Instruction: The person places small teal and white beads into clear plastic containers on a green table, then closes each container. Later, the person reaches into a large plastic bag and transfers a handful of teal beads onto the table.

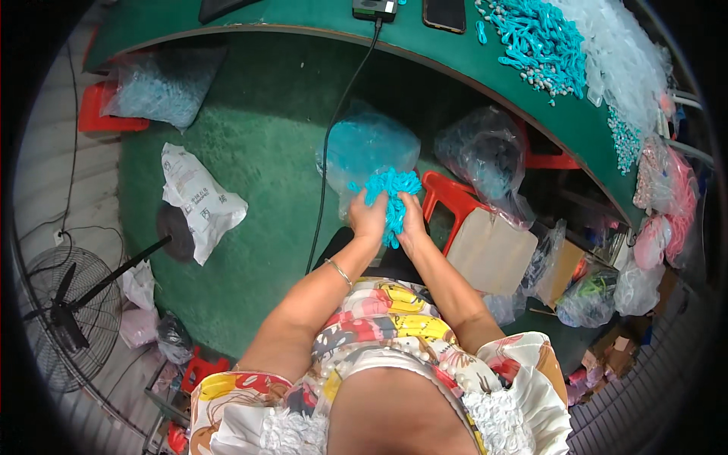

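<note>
Between my two hands, above my lap, is a bunch of small turquoise loop-shaped pieces (393, 196). My left hand (368, 218) is closed around its left side, and my right hand (412, 220) grips it from the right. Some pieces stick out above and below the fingers, and part of each palm is hidden. Just beyond my hands lies a clear bag of turquoise pieces (375, 144) on the green floor. A larger pile of turquoise loops (542, 45), some with pale ends, rests on the curved green table (523, 98).
A black cable (331, 129) hangs from a device (374, 9) on the table, beside a phone (444, 14). At right stand a red stool (434, 189), a cardboard piece (491, 250) and plastic bags (485, 155). Left are a white sack (201, 193) and a fan (68, 315).
</note>
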Action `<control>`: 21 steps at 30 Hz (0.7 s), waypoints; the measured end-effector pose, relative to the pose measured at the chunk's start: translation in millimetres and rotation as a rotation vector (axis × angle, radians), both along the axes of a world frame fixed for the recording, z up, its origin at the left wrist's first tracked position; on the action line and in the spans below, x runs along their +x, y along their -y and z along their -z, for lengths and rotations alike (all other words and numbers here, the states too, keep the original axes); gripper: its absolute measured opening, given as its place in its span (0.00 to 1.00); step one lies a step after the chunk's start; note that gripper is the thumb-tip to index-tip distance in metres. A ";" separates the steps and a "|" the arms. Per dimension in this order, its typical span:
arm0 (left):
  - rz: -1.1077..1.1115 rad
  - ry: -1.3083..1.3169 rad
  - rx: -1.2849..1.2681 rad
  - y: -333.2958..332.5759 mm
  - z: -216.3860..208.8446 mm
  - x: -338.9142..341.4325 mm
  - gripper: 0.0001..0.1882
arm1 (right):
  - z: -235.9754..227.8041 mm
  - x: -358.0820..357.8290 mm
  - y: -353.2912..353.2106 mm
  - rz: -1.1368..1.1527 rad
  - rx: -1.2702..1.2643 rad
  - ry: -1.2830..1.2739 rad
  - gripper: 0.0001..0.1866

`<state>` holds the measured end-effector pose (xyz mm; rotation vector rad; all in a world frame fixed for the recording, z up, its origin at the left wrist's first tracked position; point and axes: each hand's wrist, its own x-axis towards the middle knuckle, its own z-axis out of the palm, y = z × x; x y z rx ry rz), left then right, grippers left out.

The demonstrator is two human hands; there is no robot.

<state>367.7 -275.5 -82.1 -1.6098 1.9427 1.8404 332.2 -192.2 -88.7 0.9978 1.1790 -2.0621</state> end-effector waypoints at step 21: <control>-0.030 -0.821 0.372 -90.0 -220.2 -297.9 0.14 | -225.9 -301.8 -94.4 -0.007 0.156 -0.679 0.23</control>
